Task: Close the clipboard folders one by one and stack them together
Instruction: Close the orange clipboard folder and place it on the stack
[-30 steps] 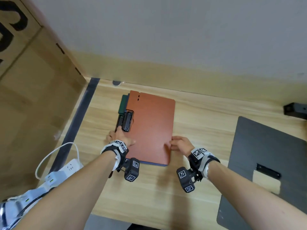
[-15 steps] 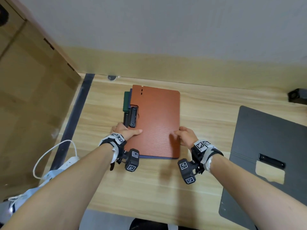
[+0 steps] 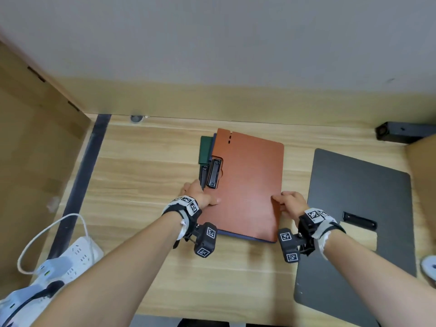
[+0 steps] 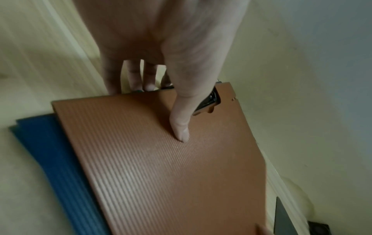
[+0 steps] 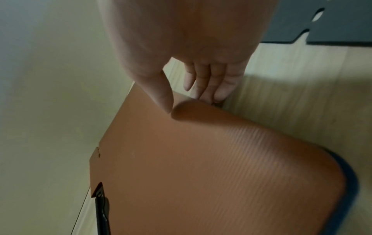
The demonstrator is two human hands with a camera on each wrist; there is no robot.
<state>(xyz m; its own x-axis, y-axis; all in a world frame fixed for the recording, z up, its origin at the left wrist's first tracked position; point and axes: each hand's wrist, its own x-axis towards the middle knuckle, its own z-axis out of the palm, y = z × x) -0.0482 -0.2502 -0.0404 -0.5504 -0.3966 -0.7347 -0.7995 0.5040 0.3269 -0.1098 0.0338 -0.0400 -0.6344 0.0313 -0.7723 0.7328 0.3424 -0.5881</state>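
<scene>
Three closed folders lie stacked on the wooden desk (image 3: pixel 146 267) near its far edge: a brown folder (image 3: pixel 250 185) on top, a blue folder (image 4: pixel 52 152) under it showing along the near and left edges, and a green folder (image 3: pixel 205 149) at the bottom, peeking out at the far left. A black clip (image 3: pixel 214 173) sits in the notch on the brown folder's left edge, with a second clip just beside it on a lower folder. The left hand (image 3: pixel 198 195) grips the stack's left edge, thumb laid flat on the brown cover and fingers (image 4: pixel 150 76) curled down over the side. The right hand (image 3: pixel 289 202) grips the right edge the same way, thumb tip on the cover, fingers (image 5: pixel 217 82) down along the side. To the right, well apart, a dark grey folder (image 3: pixel 358 208) lies open on the desk, its clip (image 3: pixel 359 221) showing. A white power strip (image 3: pixel 75 256) sits at the left. No writing can be read anywhere.
</scene>
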